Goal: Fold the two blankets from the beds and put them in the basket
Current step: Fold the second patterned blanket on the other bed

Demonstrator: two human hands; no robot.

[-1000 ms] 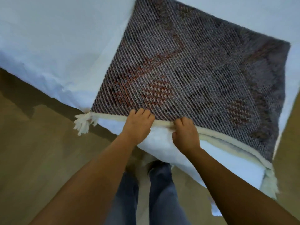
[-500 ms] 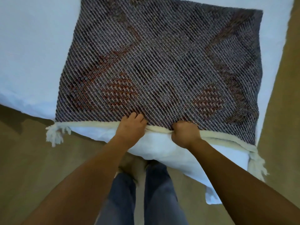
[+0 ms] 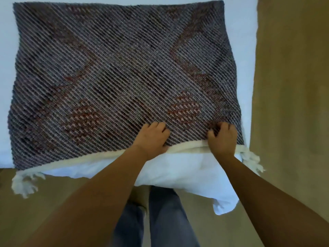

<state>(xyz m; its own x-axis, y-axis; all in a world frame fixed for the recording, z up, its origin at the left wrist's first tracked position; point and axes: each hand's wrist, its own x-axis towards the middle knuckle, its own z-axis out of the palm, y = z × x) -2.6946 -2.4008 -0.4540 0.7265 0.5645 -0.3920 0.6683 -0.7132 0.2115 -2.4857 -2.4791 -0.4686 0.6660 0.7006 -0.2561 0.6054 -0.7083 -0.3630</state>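
A dark woven blanket [image 3: 115, 72] with reddish diamond patterns, a cream border and white tassels lies folded flat on the bed's corner. My left hand [image 3: 152, 138] rests on its near edge, fingers curled over the cream border. My right hand [image 3: 222, 138] grips the same edge close to the near right corner, bunching the fabric. One tassel [image 3: 25, 184] hangs off the near left corner, another tassel [image 3: 252, 159] off the near right. No basket and no second blanket are in view.
The bed's white sheet [image 3: 187, 173] droops over the mattress edge below the blanket. Tan floor [image 3: 292, 86] runs along the bed's right side and in front. My legs in blue jeans [image 3: 160, 220] stand against the bed.
My view has swung so the blanket now sits square in front of me. My right hand has slid along the near edge toward the right corner; my left hand stays on the edge.
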